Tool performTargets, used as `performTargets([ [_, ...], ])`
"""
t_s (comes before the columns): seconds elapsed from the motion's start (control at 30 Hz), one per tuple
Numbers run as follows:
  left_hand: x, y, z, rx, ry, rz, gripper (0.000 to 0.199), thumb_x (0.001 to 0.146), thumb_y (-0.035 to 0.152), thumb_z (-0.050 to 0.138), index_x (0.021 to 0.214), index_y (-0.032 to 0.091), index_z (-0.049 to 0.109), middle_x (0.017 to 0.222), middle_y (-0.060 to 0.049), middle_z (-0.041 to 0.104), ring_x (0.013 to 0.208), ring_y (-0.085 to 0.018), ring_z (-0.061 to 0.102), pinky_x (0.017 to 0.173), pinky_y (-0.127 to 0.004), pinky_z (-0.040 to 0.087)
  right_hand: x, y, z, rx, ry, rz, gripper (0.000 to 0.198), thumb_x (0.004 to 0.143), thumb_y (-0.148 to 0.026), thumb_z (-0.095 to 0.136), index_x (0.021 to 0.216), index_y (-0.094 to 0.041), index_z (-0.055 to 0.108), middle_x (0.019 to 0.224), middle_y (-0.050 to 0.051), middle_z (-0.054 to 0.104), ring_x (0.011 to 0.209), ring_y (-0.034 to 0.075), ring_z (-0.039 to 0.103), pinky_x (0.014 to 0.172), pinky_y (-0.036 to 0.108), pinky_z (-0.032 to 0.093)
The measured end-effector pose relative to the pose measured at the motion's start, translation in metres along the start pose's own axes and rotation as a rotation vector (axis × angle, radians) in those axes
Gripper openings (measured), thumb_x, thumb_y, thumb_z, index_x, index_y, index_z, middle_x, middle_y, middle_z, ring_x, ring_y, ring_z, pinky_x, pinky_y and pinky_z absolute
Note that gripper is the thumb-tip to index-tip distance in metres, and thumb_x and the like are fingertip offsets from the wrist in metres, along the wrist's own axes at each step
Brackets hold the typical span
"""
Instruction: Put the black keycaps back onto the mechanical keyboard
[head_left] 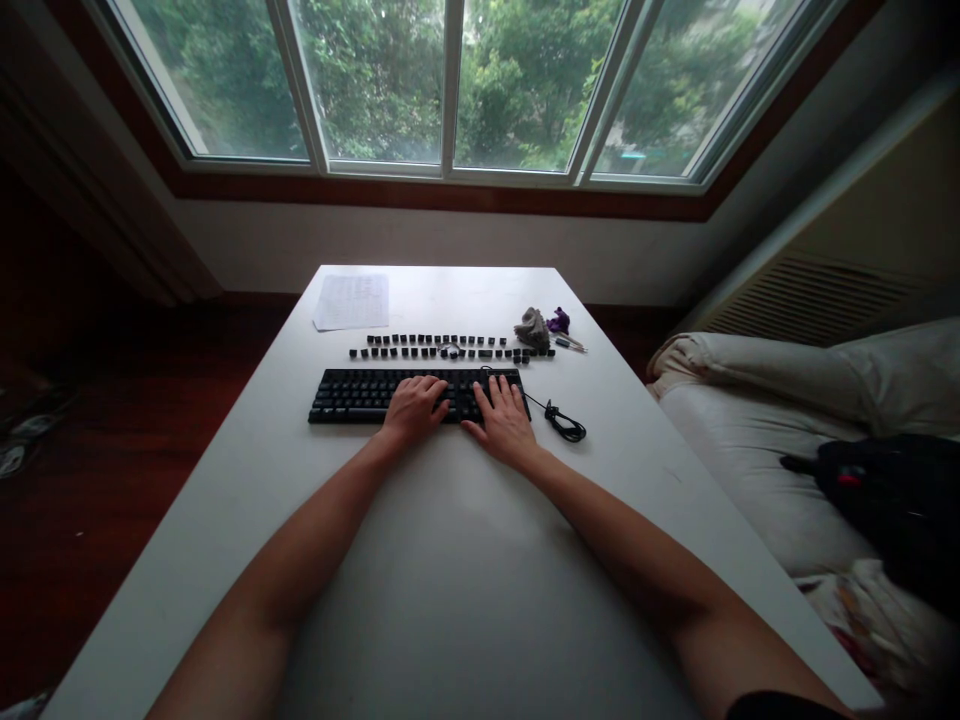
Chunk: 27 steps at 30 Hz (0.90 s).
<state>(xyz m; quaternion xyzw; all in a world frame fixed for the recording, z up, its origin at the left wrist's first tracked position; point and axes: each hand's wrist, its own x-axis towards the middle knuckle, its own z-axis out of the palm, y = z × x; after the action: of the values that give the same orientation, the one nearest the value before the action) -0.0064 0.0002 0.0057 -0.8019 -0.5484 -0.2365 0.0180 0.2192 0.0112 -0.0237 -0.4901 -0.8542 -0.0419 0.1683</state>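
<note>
A black computer keyboard (352, 392) lies flat across the white table. My left hand (412, 408) rests on its middle-right keys, fingers stretched out and pointing right. On the keyboard's right end lies my right hand (502, 418), its fingers spread and its thumb near the front edge. Nothing is gripped by either hand. Behind the keyboard, loose black keycaps (405, 352) stand in two rough rows, with a small wire tool (450, 350) among them. The keyboard's black cable (564, 424) lies coiled off its right end.
A printed paper sheet (352, 301) is at the table's (420, 600) back left. Toward the back right are a grey cloth (532, 328), a purple bundle (559, 320) and a thin tool (571, 343). A sofa (742, 460) holding a black bag (892, 500) stands to the right.
</note>
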Motion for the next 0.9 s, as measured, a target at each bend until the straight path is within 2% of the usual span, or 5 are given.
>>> performTargets([
  [0.1,0.001,-0.001,0.000,-0.004,0.001,0.000,0.033,0.096,0.035,0.057,0.127,0.024,0.063,0.125,-0.010,0.067,0.116,-0.029,0.059,0.103,-0.046,0.044,0.002,0.004,-0.005,0.038,-0.010,-0.003,0.074,0.097,-0.058,0.051,0.158,-0.018,0.039,0.163,0.018,0.035,0.153,0.037,0.024,0.123,0.056,0.018],
  [0.2,0.001,-0.003,0.000,-0.009,-0.002,-0.001,0.034,0.096,0.035,0.057,0.128,0.024,0.063,0.125,-0.010,0.066,0.115,-0.029,0.060,0.102,-0.046,0.044,0.009,0.016,-0.015,0.123,0.027,-0.004,0.062,0.101,-0.049,0.046,0.155,-0.019,0.044,0.154,0.015,0.049,0.146,0.033,0.038,0.120,0.053,0.026],
  [0.37,0.000,-0.006,0.001,-0.012,-0.006,0.005,0.034,0.096,0.034,0.058,0.128,0.024,0.063,0.127,-0.010,0.066,0.117,-0.029,0.059,0.103,-0.046,0.044,0.036,0.064,-0.027,0.176,0.117,0.082,0.040,0.104,-0.035,0.040,0.130,-0.018,0.066,0.130,0.013,0.068,0.122,0.028,0.058,0.107,0.042,0.042],
  [0.6,0.002,-0.010,-0.002,-0.023,-0.005,0.004,0.033,0.096,0.034,0.056,0.127,0.025,0.064,0.125,-0.009,0.066,0.116,-0.028,0.059,0.101,-0.046,0.045,0.073,0.123,-0.027,0.023,-0.007,0.173,0.031,0.097,-0.028,0.054,0.122,-0.019,0.070,0.121,0.013,0.069,0.113,0.029,0.058,0.097,0.040,0.046],
  [0.9,0.001,-0.011,-0.001,-0.024,0.008,0.028,0.037,0.093,0.039,0.062,0.127,0.024,0.063,0.126,-0.009,0.065,0.116,-0.029,0.057,0.104,-0.047,0.043,0.086,0.124,-0.023,-0.160,-0.048,0.098,0.029,0.094,-0.027,0.060,0.119,-0.019,0.072,0.114,0.016,0.064,0.109,0.031,0.051,0.091,0.040,0.044],
])
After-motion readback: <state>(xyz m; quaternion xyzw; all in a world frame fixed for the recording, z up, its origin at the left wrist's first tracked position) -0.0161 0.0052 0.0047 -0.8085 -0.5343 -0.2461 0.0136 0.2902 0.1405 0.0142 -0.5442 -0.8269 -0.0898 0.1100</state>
